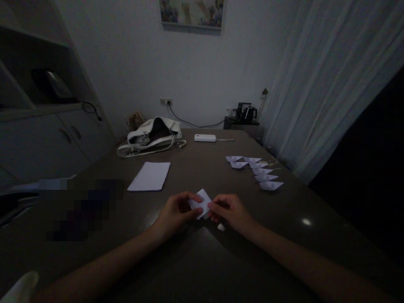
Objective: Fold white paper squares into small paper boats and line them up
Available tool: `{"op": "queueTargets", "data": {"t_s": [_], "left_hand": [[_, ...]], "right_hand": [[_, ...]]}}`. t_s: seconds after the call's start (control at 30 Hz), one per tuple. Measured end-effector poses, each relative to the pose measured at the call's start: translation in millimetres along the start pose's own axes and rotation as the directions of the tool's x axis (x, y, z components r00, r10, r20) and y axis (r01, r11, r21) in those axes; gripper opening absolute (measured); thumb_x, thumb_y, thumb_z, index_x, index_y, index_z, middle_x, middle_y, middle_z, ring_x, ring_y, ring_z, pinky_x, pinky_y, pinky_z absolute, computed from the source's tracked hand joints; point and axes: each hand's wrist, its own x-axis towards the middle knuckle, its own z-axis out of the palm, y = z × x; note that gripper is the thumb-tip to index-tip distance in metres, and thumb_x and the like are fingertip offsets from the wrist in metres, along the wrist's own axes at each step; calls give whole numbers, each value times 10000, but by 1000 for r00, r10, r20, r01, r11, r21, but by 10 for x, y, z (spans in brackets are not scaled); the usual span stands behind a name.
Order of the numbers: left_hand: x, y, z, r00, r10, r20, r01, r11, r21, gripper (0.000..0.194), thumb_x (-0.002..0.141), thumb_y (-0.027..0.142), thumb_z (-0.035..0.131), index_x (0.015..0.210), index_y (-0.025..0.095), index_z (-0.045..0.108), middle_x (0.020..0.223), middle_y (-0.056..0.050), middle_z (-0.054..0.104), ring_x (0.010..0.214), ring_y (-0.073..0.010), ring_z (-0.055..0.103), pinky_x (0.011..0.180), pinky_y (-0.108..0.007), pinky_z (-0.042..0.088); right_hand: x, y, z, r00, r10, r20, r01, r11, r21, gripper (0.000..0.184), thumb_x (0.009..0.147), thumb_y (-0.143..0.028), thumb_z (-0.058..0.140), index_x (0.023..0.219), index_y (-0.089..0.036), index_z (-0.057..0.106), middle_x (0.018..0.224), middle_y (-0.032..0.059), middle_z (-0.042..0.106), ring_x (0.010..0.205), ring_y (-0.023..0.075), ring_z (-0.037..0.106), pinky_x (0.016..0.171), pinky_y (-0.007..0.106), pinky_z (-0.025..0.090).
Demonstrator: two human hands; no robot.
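Note:
A small folded piece of white paper (203, 201), turned like a diamond, is held just above the dark table between my two hands. My left hand (176, 210) pinches its left side, thumb in front and fingers behind. On the right edge, my right hand (230, 210) grips it between thumb and curled fingers. A small white scrap (221, 227) lies on the table just below my right hand. Several folded paper boats (267, 178) stand grouped at the right. Beyond my left hand lies a stack of white paper sheets (150, 176).
A white handbag (154, 134) sits at the back left of the table (202, 265), with a white power strip-like device (205, 138) to its right. A black kettle (249, 113) stands on a small cabinet behind. A blurred-out patch (85, 210) covers something at the left.

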Motion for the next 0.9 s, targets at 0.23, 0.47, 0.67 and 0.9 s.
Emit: {"op": "queueTargets", "data": {"t_s": [0.23,0.47,0.67,0.9], "left_hand": [[-19,30,14,1000,-10,28,10,1000,-2,323,667,291,735,912,138,590,713,-12,654,590,-127,611,538,-226,472],[-41,50,27,997,-21,72,22,1000,-12,326,665,294,740,899,128,585,729,-21,647,614,-133,609,559,-238,474],[-46,14,52,983,-25,184,40,996,-74,301,667,246,745,874,125,564,691,10,612,574,-94,569,543,-214,471],[-45,5,43,973,34,227,-5,992,-128,313,669,210,749,873,136,525,715,27,590,554,-65,537,507,-174,453]], "right_hand": [[-48,-44,5,999,-19,26,18,999,26,297,730,-423,666,658,-142,603,597,11,635,495,89,573,496,216,452],[-72,-89,-9,993,-108,39,113,977,-180,321,807,-442,570,670,-152,581,594,4,577,503,102,527,485,226,402],[-91,-67,-13,980,-164,109,195,889,-414,401,866,-454,503,596,-158,525,494,-31,465,463,84,429,455,211,303],[-104,-111,29,987,-122,101,147,940,-308,377,861,-475,485,651,-164,530,505,-36,452,432,79,425,427,198,304]]}}
